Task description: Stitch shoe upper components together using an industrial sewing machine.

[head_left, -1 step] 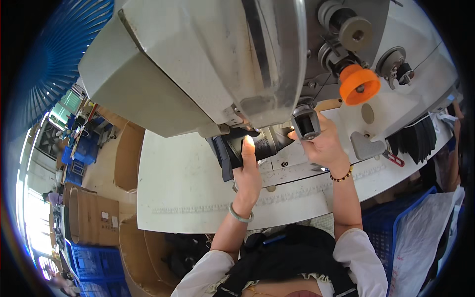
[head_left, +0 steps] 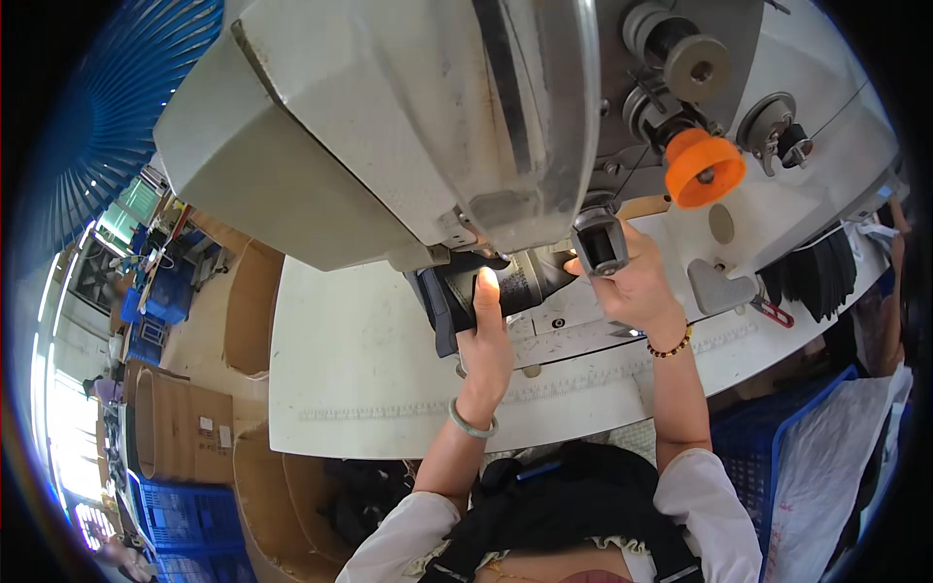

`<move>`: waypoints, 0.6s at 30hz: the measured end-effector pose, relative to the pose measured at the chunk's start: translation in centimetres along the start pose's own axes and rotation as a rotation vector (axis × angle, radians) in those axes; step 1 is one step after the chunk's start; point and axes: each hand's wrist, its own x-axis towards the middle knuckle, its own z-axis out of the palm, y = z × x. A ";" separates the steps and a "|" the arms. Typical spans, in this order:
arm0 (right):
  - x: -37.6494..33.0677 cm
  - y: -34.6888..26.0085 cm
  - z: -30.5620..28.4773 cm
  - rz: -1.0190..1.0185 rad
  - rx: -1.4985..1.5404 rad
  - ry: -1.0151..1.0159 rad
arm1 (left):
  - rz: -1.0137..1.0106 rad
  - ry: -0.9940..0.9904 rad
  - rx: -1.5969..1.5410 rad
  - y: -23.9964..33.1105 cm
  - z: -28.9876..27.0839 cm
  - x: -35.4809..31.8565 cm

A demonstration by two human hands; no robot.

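Note:
A black fabric piece (head_left: 465, 303) with a thicker folded edge on its left lies under the head of a sewing machine (head_left: 389, 126). My left hand (head_left: 488, 335) is closed on it, thumb pressed on top and the other fingers hidden beneath. At the piece's right end is my right hand (head_left: 637, 282), with fingers bent in and the fingertips at the black fabric. A metal machine part (head_left: 600, 243) covers some of those fingers. Light from the machine falls on my left thumb. The needle area is mostly hidden by the machine head.
A white table (head_left: 360, 360) with a printed ruler strip carries the machine. To the right are a grey lever pad (head_left: 721, 287), red-handled snips (head_left: 773, 312) and a stack of black strips (head_left: 812, 277). Cardboard boxes (head_left: 185, 428) and blue crates (head_left: 190, 515) stand left; another blue crate (head_left: 748, 457) stands right.

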 end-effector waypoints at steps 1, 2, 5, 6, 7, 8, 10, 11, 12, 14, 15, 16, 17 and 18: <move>0.0 0.0 0.0 0.003 0.032 0.012 | 0.006 0.027 -0.025 0.0 0.1 0.0; 0.0 0.0 0.0 0.015 0.026 0.006 | 0.018 0.042 -0.058 -0.1 0.2 0.0; 0.0 0.0 0.0 -0.016 -0.014 0.001 | 0.030 0.016 -0.088 -0.1 0.2 0.2; -0.1 0.0 0.0 -0.002 -0.007 -0.005 | 0.030 0.016 -0.088 -0.1 0.2 0.2; -0.1 -0.1 -0.1 0.008 0.004 -0.007 | 0.049 0.020 -0.083 -0.1 0.2 0.3; -0.1 -0.1 -0.1 0.014 -0.001 -0.013 | 0.067 0.023 -0.078 0.0 0.2 0.3; 0.0 -0.1 0.0 -0.006 0.014 -0.001 | 0.076 0.036 -0.044 0.1 0.5 0.4; 0.0 -0.1 0.0 -0.004 0.005 -0.001 | 0.104 0.046 -0.009 0.2 0.6 0.4; 0.0 0.0 0.0 -0.011 0.010 0.004 | 0.091 0.045 -0.011 0.2 0.7 0.5; 0.0 0.0 0.0 -0.017 0.012 0.008 | 0.117 0.067 -0.026 0.4 0.9 0.5; 0.0 0.1 0.0 -0.003 0.014 0.002 | 0.114 0.068 -0.022 0.5 0.9 0.5; 0.0 0.1 0.0 0.012 0.016 -0.005 | 0.108 0.061 -0.007 0.6 0.9 0.5; 0.0 0.1 0.0 0.016 0.015 -0.006 | 0.093 0.066 0.013 0.6 0.9 0.5; 0.0 0.2 0.1 0.047 0.033 -0.014 | 0.096 0.051 0.011 0.6 0.9 0.4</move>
